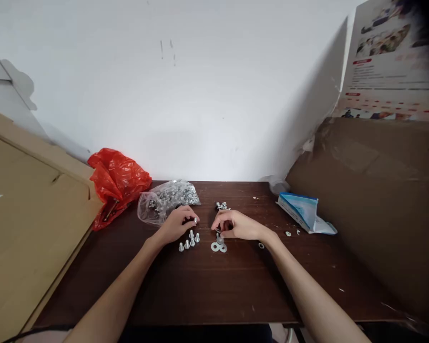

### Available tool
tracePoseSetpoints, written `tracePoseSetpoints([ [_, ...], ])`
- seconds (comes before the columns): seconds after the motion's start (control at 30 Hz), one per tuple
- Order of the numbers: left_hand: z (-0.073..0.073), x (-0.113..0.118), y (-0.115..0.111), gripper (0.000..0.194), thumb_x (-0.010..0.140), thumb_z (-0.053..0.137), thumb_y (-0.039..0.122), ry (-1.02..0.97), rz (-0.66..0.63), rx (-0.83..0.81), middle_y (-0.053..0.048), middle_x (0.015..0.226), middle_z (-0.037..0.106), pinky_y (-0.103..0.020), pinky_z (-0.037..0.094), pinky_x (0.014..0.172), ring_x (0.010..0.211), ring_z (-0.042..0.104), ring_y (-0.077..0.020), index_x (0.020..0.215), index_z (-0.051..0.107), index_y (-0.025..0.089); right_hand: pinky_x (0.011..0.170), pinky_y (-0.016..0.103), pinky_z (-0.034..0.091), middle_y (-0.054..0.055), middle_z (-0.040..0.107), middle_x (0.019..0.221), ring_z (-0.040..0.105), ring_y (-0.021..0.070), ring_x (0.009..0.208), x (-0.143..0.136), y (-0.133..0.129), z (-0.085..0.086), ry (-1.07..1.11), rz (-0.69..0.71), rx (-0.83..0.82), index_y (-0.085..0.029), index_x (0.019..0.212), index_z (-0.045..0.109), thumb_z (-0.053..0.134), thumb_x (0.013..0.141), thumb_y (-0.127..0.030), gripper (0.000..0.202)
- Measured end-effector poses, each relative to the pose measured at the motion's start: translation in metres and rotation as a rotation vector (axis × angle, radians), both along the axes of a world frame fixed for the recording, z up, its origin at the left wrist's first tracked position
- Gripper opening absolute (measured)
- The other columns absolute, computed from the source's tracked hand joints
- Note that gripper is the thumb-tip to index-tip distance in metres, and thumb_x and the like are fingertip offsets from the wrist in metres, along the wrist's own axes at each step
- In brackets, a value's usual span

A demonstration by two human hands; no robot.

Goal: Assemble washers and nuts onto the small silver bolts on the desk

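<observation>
My left hand (178,224) pinches a small silver bolt (195,220) between thumb and fingertips, above the table. Just below it, several similar bolts (187,244) stand upright in a loose group. My right hand (238,225) is curled over a small pile of flat metal washers (215,247), its thumb and index finger closed on what looks like a washer (218,230). Fingers partly hide that piece and the top of the pile. Behind the right hand lies a small cluster of silver hardware (222,206).
Behind my left hand lies a clear plastic bag (169,196) of metal parts, beside a red plastic bag (119,174). Cardboard (32,205) borders the left, a large box (372,190) the right. A blue-and-white packet (303,212) and a few stray washers (260,246) lie on the right.
</observation>
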State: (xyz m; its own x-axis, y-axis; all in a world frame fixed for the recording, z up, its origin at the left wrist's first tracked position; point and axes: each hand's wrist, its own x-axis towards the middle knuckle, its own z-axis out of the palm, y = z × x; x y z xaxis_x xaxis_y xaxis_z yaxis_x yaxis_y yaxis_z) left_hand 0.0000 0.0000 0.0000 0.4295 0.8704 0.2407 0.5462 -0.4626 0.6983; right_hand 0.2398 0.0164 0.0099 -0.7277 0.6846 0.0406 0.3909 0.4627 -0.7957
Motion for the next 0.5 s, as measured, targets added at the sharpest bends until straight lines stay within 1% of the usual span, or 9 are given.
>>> tracePoseSetpoints([
  [0.07,0.0008,-0.0001,-0.0008,0.016,0.079,0.055,0.019,0.033,-0.011,0.019,-0.006,0.087,0.061,-0.026,0.04,0.071,0.084,0.053,-0.0169,0.085,0.07,0.017,0.063,0.025,0.046,0.004,0.057,0.091,0.055,0.0118,0.071,0.0004,0.0001,-0.0007,0.006,0.012,-0.027,-0.018,0.09,0.069,0.063,0.068,-0.008,0.025],
  [0.13,0.0014,-0.0007,-0.0016,0.018,0.078,0.054,0.017,0.055,-0.026,0.026,-0.006,0.088,0.061,-0.026,0.041,0.07,0.083,0.054,-0.0168,0.086,0.07,0.017,0.064,0.026,0.047,0.004,0.057,0.093,0.055,0.0114,0.071,0.0011,0.0004,-0.0017,0.018,0.023,-0.05,-0.018,0.091,0.069,0.062,0.069,-0.01,0.024],
  [0.23,0.0024,-0.0026,-0.0025,0.025,0.078,0.047,0.009,0.073,-0.075,0.036,-0.007,0.09,0.06,-0.026,0.042,0.072,0.083,0.055,-0.016,0.088,0.069,0.016,0.064,0.026,0.047,0.004,0.058,0.096,0.056,0.0113,0.07,0.0024,0.0,-0.0024,0.028,0.04,-0.051,-0.019,0.092,0.07,0.062,0.072,-0.015,0.022],
  [0.3,0.003,-0.0038,-0.0027,0.034,0.075,0.041,0.003,0.069,-0.102,0.037,-0.006,0.09,0.061,-0.026,0.042,0.075,0.084,0.056,-0.0154,0.086,0.069,0.016,0.063,0.026,0.046,0.004,0.06,0.095,0.056,0.0119,0.071,0.0029,-0.0008,-0.0017,0.025,0.049,-0.021,-0.019,0.091,0.07,0.06,0.074,-0.015,0.02],
  [0.37,0.0037,-0.0042,-0.0025,0.038,0.072,0.036,-0.001,0.058,-0.105,0.036,-0.006,0.087,0.062,-0.026,0.042,0.077,0.082,0.056,-0.0149,0.082,0.069,0.016,0.061,0.026,0.044,0.003,0.063,0.087,0.056,0.0123,0.07,0.0027,-0.0012,-0.0005,0.027,0.044,0.013,-0.018,0.089,0.069,0.055,0.076,-0.012,0.02],
  [0.43,0.0044,-0.0039,-0.0024,0.038,0.071,0.036,-0.002,0.044,-0.096,0.045,-0.005,0.083,0.063,-0.026,0.041,0.076,0.08,0.056,-0.0148,0.077,0.069,0.015,0.061,0.025,0.043,0.002,0.063,0.079,0.056,0.0125,0.068,0.0023,-0.0002,0.0001,0.065,-0.018,0.091,-0.018,0.086,0.067,0.051,0.078,-0.01,0.02],
  [0.5,0.0049,-0.0033,-0.0022,0.037,0.072,0.035,-0.002,0.035,-0.089,0.043,-0.004,0.077,0.064,-0.024,0.041,0.072,0.074,0.056,-0.0138,0.073,0.068,0.014,0.061,0.026,0.042,0.003,0.062,0.081,0.056,0.0132,0.07,0.0021,0.0029,-0.0013,0.147,-0.157,0.232,-0.018,0.085,0.066,0.048,0.08,-0.011,0.02],
])
